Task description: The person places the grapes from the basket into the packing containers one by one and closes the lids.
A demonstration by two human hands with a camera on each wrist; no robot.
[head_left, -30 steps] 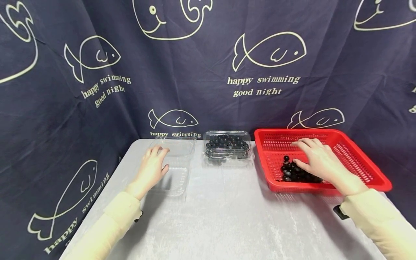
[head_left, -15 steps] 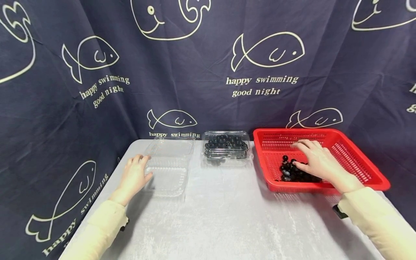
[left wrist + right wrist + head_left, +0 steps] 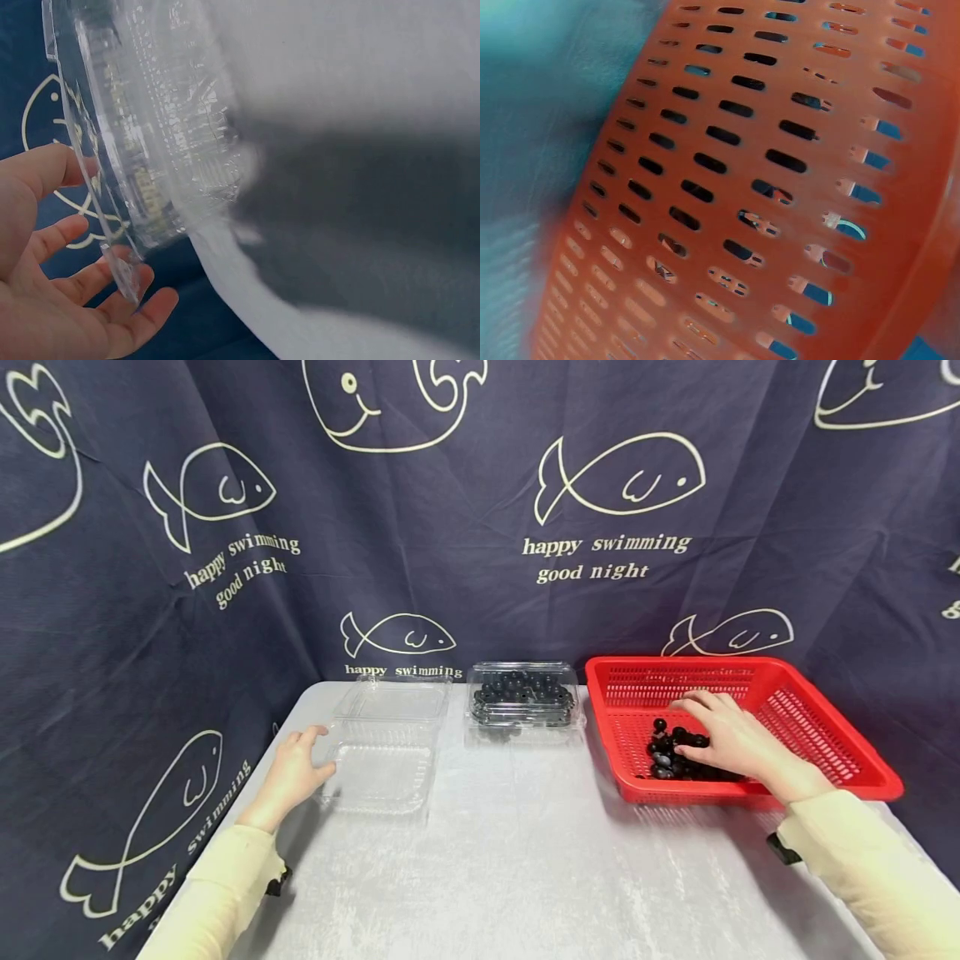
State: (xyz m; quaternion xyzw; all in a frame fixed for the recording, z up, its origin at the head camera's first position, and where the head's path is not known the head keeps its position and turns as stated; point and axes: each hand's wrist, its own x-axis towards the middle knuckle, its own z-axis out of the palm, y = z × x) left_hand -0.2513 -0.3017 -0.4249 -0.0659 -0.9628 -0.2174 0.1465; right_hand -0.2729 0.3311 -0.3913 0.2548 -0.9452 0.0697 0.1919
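Note:
My left hand [image 3: 288, 772] is at the left side of an open clear plastic clamshell box [image 3: 382, 781], its thumb and fingers spread apart. In the left wrist view the fingers [image 3: 52, 238] lie around the rim of the clear box [image 3: 161, 142], curled round nothing; whether they touch it I cannot tell. My right hand [image 3: 738, 739] hovers low inside the red plastic basket [image 3: 622, 789], thumb and fingers apart over a pile of dark grapes [image 3: 663, 762]. Part of the pile is hidden under the palm. The right wrist view shows only the slotted basket wall [image 3: 720, 165].
A closed clear clamshell box [image 3: 525, 667] filled with dark grapes [image 3: 521, 689] stands between the open box and the basket. The grey table [image 3: 517, 860] ends at a dark blue curtain [image 3: 480, 527] printed with fish.
My left hand has moved left and slightly toward me, from over the open box to its left side. The right hand has stayed nearly still above the grapes.

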